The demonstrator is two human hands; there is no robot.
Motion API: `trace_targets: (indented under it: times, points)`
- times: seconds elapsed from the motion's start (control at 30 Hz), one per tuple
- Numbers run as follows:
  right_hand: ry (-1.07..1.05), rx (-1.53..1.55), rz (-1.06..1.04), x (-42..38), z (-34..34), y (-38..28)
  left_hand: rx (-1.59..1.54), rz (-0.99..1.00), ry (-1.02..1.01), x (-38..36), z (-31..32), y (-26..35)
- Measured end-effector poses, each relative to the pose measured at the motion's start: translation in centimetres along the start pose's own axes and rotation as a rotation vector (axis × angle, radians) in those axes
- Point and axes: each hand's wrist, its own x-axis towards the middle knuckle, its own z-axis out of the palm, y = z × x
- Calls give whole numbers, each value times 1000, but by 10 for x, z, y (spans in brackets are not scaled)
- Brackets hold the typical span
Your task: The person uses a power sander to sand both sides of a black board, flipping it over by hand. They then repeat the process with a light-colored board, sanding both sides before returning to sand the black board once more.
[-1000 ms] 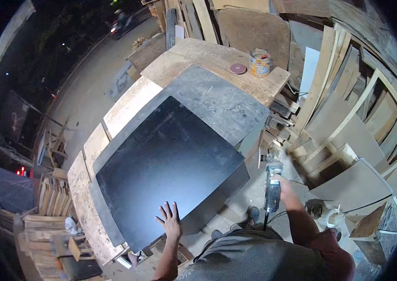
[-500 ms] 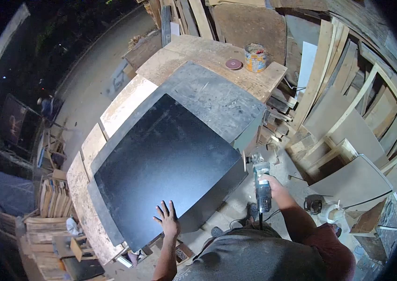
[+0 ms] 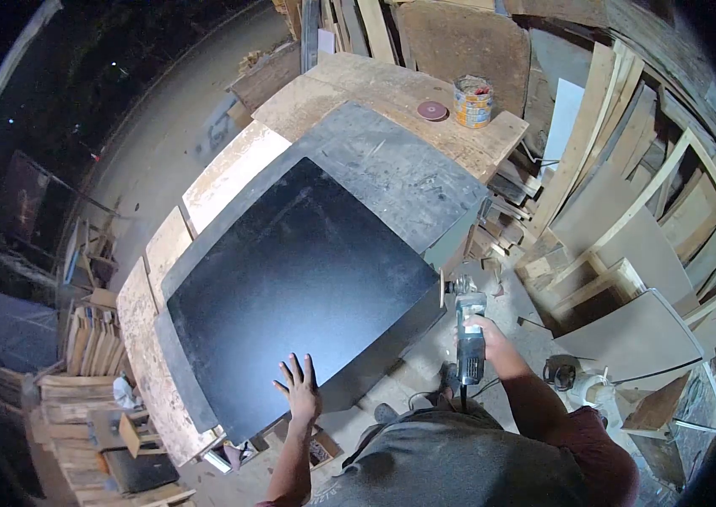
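Observation:
A large black box-like panel piece (image 3: 290, 270) lies across the workbench, its smooth top catching the light. My left hand (image 3: 300, 390) rests flat on that top near the front edge, fingers spread. In my right hand (image 3: 493, 336) is an angle grinder (image 3: 470, 338), held upright with its cord hanging down. The grinder's disc (image 3: 442, 288), seen edge-on, stands at the right corner of the black piece; whether it touches cannot be made out. Under the black piece lies a scuffed dark grey sheet (image 3: 396, 165).
On the wooden bench (image 3: 366, 72) are a reddish sanding disc (image 3: 432, 111) and a paint can (image 3: 473, 103). Boards and sheets (image 3: 628, 211) lean at the right. Stacked wood (image 3: 87, 338) stands at the left. A white bucket (image 3: 592, 387) sits on the floor at right.
The view has shifted slightly. The grinder stays at the right corner of the black piece, and my left hand remains spread on its top.

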Motion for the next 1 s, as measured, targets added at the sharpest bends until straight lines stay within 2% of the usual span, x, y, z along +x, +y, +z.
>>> trace_targets:
  times: [0.2,0.27,0.4,0.47,0.53,0.6,0.63,0.67,0.73,0.8,0.83,0.93,0.97,1.0]
  points:
    - [-3,-6,52,6,-3,-1,9,12,-1,0,4,-3]
    - [62,-7,0,9,-4,4,21,15,10,-1,8,-4]
    - [32,-7,-86,-12,6,9,12,12,-1,0,9,-4]
    - [30,146,-155,-24,15,15,-48,29,-35,-5,-8,10]
    - [34,141,-121,-10,-12,21,-107,51,-73,-12,-17,24]
    - [39,194,-337,-19,-17,26,-252,232,42,-19,-17,42]
    - [118,178,-339,-23,-16,24,-302,299,45,-21,-18,52]
    - [103,140,-331,-30,-7,24,-356,354,56,-21,-23,63]
    - [-37,185,-399,-43,19,27,-703,581,-93,-18,-35,82]
    - [55,144,-563,-41,46,43,-807,826,-36,-25,-38,102]
    - [60,206,-497,-59,92,50,-783,847,-36,-33,-47,111]
    - [-131,56,-558,-47,142,84,-614,934,-74,-54,-82,107]
    - [-212,72,-518,-47,165,97,-633,891,-31,-55,-85,95]
    - [-235,29,-494,-35,178,105,-525,841,-24,-56,-86,84]
